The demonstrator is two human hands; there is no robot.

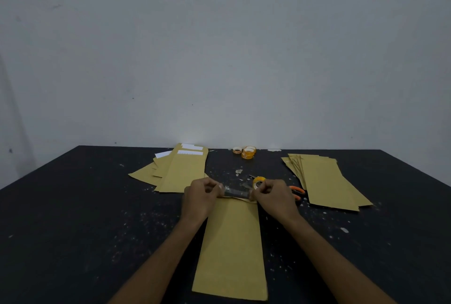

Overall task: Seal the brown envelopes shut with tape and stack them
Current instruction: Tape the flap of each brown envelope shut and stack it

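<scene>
Stretching the tape strip [235,192] taut, left hand [200,197] and right hand [273,196] each pinching an end, so I can lay it flat over the envelope [231,250] flap.

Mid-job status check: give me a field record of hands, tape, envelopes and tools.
middle envelope: flat on the table, lengthwise
tape strip: clear, stretched over the middle envelope's far end
left hand: pinches the strip's left end
right hand: pinches its right end
left pile: fanned envelopes, white paper showing
right pile: fanned envelopes, no paper showing
tape roll: just beyond right hand
spare rolls: far table edge
scissors: orange handles, beside right hand
</scene>
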